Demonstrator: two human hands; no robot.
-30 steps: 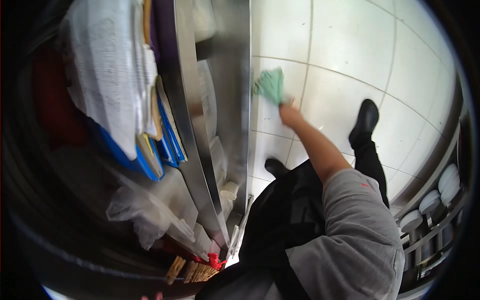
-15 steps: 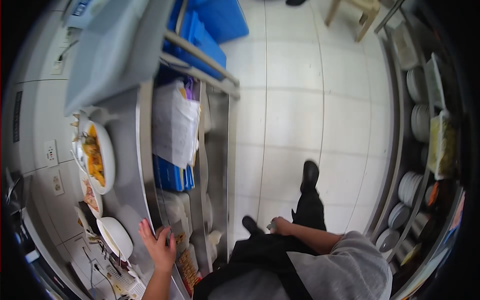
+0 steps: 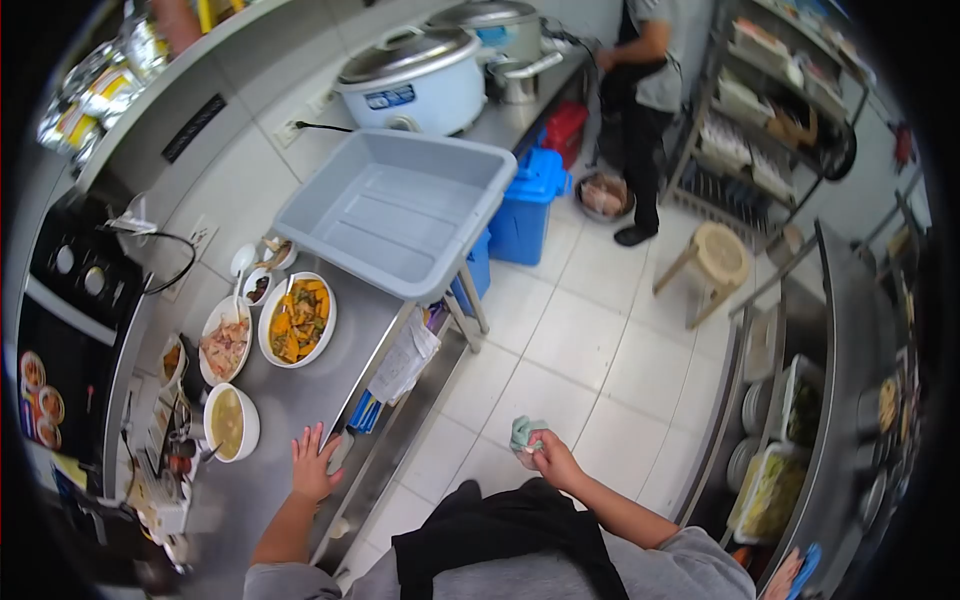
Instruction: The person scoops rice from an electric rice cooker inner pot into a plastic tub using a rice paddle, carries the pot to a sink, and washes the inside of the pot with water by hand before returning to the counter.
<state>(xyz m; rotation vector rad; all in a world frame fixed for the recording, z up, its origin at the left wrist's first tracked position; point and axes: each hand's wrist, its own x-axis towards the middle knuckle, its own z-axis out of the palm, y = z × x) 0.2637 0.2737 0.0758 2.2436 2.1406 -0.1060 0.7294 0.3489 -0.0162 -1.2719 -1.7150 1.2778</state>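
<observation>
My left hand (image 3: 315, 468) rests with fingers spread on the front edge of the steel counter (image 3: 312, 392). Near it stands a white bowl of yellowish soup (image 3: 230, 425) with a spoon in it. Beyond lies an oval white dish of orange vegetable pieces (image 3: 298, 322), beside a plate of pinkish shredded food (image 3: 224, 345). Over the floor tiles, in front of my body, my right hand (image 3: 556, 462) is closed around a bunched pale green cloth (image 3: 525, 435).
A grey plastic tub (image 3: 400, 210) overhangs the counter's far end, past which stands a rice cooker (image 3: 412, 80). A co-worker (image 3: 645, 100) stands near a wooden-coloured stool (image 3: 715, 255) and blue bin (image 3: 530, 205). Stocked shelves (image 3: 770, 420) line my right.
My view has tilted up, bringing the tub, cooker, stool and co-worker into sight. My right hand has come up and forward with the cloth; my left hand remains at the counter edge.
</observation>
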